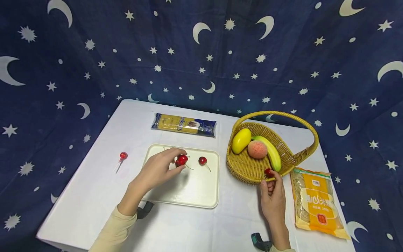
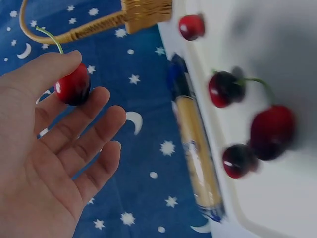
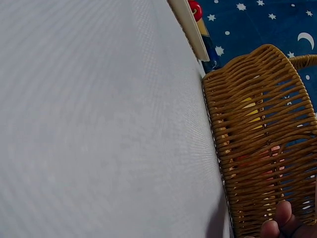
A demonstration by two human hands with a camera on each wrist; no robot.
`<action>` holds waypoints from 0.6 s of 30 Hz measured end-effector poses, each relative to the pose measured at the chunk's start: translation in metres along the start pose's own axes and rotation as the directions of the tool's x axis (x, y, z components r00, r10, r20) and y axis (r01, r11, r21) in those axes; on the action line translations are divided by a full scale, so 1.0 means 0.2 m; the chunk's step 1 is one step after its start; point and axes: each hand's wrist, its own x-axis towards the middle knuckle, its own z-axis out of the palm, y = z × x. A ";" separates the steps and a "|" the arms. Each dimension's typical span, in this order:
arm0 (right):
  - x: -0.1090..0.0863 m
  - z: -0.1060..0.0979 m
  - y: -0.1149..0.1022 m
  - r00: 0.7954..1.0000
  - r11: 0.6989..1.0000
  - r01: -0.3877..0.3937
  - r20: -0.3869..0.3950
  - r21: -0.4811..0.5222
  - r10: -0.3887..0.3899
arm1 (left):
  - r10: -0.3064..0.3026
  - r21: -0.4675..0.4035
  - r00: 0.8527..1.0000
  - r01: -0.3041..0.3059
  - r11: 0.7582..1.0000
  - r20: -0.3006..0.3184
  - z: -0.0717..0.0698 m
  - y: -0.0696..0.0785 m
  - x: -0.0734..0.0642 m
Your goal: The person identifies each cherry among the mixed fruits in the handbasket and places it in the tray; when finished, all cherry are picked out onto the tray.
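Observation:
Between thumb and fingers my left hand (image 1: pixel 162 169) pinches a dark red cherry (image 2: pixel 73 85) with a green stem, held over the cream tray (image 1: pixel 201 199). Several more cherries lie on that tray, among them one with its stem (image 1: pixel 203 160) right of the hand. At the front rim of the wicker basket (image 1: pixel 242 171), my right hand (image 1: pixel 273 201) holds another red cherry (image 1: pixel 268 172) at its fingertips. A yellow mango-like fruit (image 1: pixel 241 140), a peach (image 1: pixel 257 149) and a banana (image 1: pixel 271 154) are inside the basket. The right wrist view shows fingertips (image 3: pixel 284 212) beside the woven wall.
A long yellow and blue pasta packet (image 1: pixel 179 124) lies behind the tray. Left of the tray is a red wrapped lollipop (image 1: pixel 123 156). A yellow-orange noodle bag (image 1: pixel 318 203) sits right of my right hand. The basket's tall handle (image 1: pixel 277 113) arches over its back.

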 end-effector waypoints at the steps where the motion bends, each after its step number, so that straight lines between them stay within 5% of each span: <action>1: 0.00 0.00 0.00 1.000 1.000 0.000 0.000 0.000 0.000 | -0.006 0.002 1.000 0.006 1.000 0.001 0.00 -0.01 -0.02; 18: 0.00 0.01 0.00 1.000 1.000 0.002 -0.002 -0.002 -0.002 | -0.019 0.040 0.997 0.016 0.999 0.073 0.18 -0.10 -0.14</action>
